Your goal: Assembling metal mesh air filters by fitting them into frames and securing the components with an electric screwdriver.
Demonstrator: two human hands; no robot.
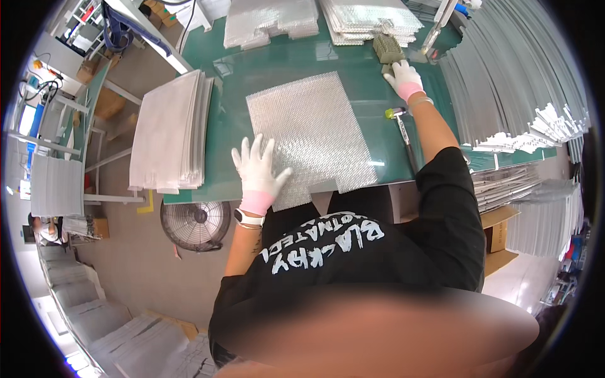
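Note:
A silvery, translucent honeycomb-textured sheet (pixel 312 123) lies flat on the green table, its notched near edge overhanging the front. My left hand (pixel 259 167), in a white glove with a pink cuff, rests on the sheet's left edge with its fingers spread. At the far right, my right hand (pixel 403 80), gloved alike, reaches to the near end of an olive-brown block (pixel 387 49). Its thumb and fingers are apart; whether they press on the block is hard to see. A small hammer (pixel 403 131) with a yellow-green head and dark handle lies beside my right forearm.
Stacked pale sheets stand on the table's left (pixel 170 132), with two stacks of similar clear sheets at the back (pixel 271 22) (pixel 372 22). A tall grey pile (pixel 510 75) crowds the right side. Below the table's left front is a round fan (pixel 196 223); an open carton (pixel 498 236) stands right.

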